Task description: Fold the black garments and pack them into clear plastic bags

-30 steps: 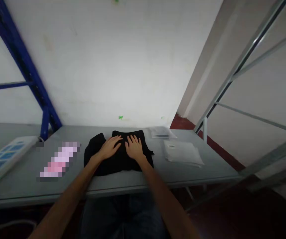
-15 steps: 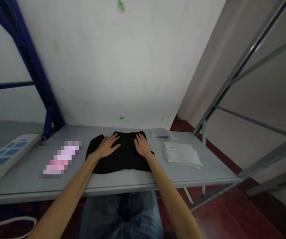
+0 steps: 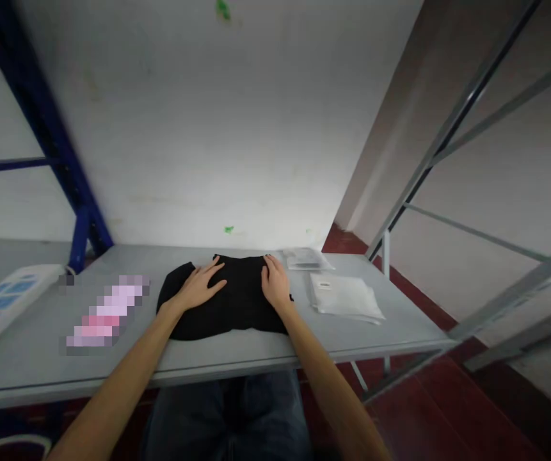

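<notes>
On the bench [image 3: 256, 352], left hand [image 3: 197, 288] and right hand [image 3: 275, 287] lie flat on the cloth [image 3: 237, 301], fingers spread, gripping nothing — smoothing step; a fold likely needs an edge pinched.

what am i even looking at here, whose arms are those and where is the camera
The camera sits on a person's head and looks forward and down, so the two bare arms reaching in from the bottom are that person's own. There is no machine here, only hands. The left hand and the right hand both lie flat, fingers spread, on a folded black garment that rests on a grey table. Nothing is gripped; the palms just press on the cloth. To the right of the garment lie flat clear plastic bags, with a smaller packet behind them. On the far left is a white power strip. A blurred-out patch lies between it and the garment.
</notes>
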